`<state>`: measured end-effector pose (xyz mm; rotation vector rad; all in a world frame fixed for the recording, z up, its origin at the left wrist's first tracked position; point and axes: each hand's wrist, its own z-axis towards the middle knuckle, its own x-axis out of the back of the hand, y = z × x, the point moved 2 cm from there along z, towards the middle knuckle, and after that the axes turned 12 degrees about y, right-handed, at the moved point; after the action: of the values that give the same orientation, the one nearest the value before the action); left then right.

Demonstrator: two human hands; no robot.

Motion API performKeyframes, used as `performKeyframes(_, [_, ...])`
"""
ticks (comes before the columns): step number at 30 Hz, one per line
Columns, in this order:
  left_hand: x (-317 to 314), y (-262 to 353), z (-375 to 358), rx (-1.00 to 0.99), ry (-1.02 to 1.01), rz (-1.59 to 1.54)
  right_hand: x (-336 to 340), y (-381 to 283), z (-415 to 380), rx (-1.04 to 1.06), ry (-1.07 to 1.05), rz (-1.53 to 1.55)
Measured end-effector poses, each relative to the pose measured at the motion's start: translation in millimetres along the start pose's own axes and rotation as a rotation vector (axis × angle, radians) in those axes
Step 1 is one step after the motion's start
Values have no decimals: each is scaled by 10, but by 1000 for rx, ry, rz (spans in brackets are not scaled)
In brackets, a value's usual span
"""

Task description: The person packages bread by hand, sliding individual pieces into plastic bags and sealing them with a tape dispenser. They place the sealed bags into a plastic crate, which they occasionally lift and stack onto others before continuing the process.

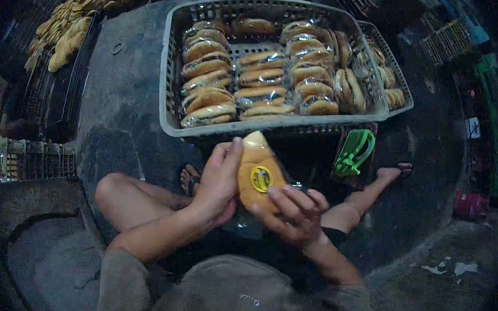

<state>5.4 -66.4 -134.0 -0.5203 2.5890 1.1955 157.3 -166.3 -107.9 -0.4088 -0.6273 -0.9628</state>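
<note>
A bread bun (249,162) with a round yellow label (262,179) is held between my two hands, just in front of the crate. My left hand (220,174) grips its left side, thumb along the edge. The fingers of my right hand (294,213) are closed on its lower right side. Beyond them stands a large pale plastic crate (166,73) with rows of wrapped buns (209,67) in clear film. A bright green plastic object (354,152) sits right of my hands, below the crate's front edge.
A second crate (407,92) with wrapped buns stands behind the first on the right. Unwrapped breads (71,42) are piled on dark trays at the upper left. A slatted crate (38,161) sits at the left. Bare legs and feet are around my lap.
</note>
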Motion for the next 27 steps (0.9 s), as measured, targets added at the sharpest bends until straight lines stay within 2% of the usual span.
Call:
performKeyframes(2, [-180,141,-26,-28,-116,-10,81,248,140,-19,-9,-78])
performKeyframes(3, [-218,227,-53,-176,-78,86,71,452,260,-85,57,-24])
performKeyframes(4, [-224,322,-85,-183,-76,77,13,710,413,-151,120,33])
performKeyframes(6, [-267,634,-287,-838,-441,106,-157,1218,707,-233,143,-38])
performKeyframes(8, [-307,873,-608,-610,-795,-145,-532,1720,991,-516,116,164])
performKeyframes(9, [-309,965,-758,-604,-766,-145,-795,2049,1128,-346,78,93])
performKeyframes(10, [-332,1030,-911,-445,-761,-219,-1106,2369,1238,-172,47,31])
performKeyframes(12, [-432,1104,-1141,-131,-738,-368,-1723,2804,1357,-340,-149,85])
performKeyframes(13, [-501,1085,-1156,24,-733,-446,-1998,2906,1408,-362,-166,173])
performKeyframes(14, [-586,968,-1000,22,-719,-449,-2230,2993,1451,-383,-182,255])
performKeyframes(15, [-697,792,-785,32,-1097,-587,-2444,3089,1464,-385,-186,262])
performKeyframes(16, [-705,668,-653,44,-1479,-719,-2662,3173,1443,-449,-226,421])
performKeyframes(17, [-644,568,-595,48,-1471,-719,-2863,3235,1399,-514,-265,581])
performKeyframes(18, [-580,477,-588,-20,-1471,-803,-3026,3306,1332,-523,-269,584])
performKeyframes(20, [-436,598,-501,-80,-1465,-888,-3227,3436,1199,-422,-329,36])
performKeyframes(22, [-258,1070,-74,-372,-1028,-192,-3067,3268,1306,-394,-288,-32])
performKeyframes(24, [-363,1167,379,-1083,-553,560,-2818,3033,1422,-260,42,-76])
performKeyframes(25, [-393,1134,703,-1124,-459,702,-2687,2959,1433,-163,119,-129])
performKeyframes(26, [-407,1066,1051,-1163,-360,843,-2504,2877,1454,-159,129,-137])
performKeyframes(27, [-431,1011,1370,-1275,-237,1074,-2288,2786,1480,-243,41,63])
